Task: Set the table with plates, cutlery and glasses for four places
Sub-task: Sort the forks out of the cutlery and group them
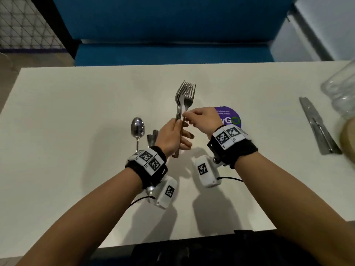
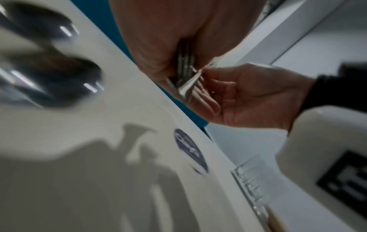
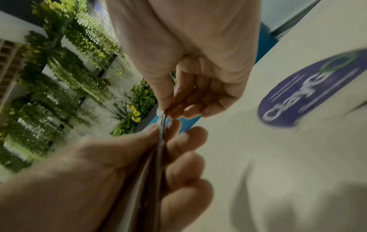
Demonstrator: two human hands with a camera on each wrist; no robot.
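- Forks [image 1: 184, 96], a nested bunch of shiny steel ones, stand almost upright above the middle of the table, tines pointing to the far side and handles running down toward the person.
- Left hand [image 1: 173, 136] is curled round the handles of the bunch and carries it; right hand [image 1: 201, 120], coming in from the right, pinches the neck of the rightmost fork between thumb and fingertips, so it looks the nearer one for peeling a single fork away along its length.
- Under the hands lies the pale cream table top [image 1: 76, 112], with a steel spoon [image 1: 137, 129] just to their left, beside some more steel cutlery I can't identify, and a round purple sticker [image 1: 230, 116] to their right.
- Farther right lie steel knives [image 1: 317, 125], with clear glasses [image 1: 343, 89] at the right edge.
- Beyond the far edge is a blue bench seat [image 1: 172, 52].
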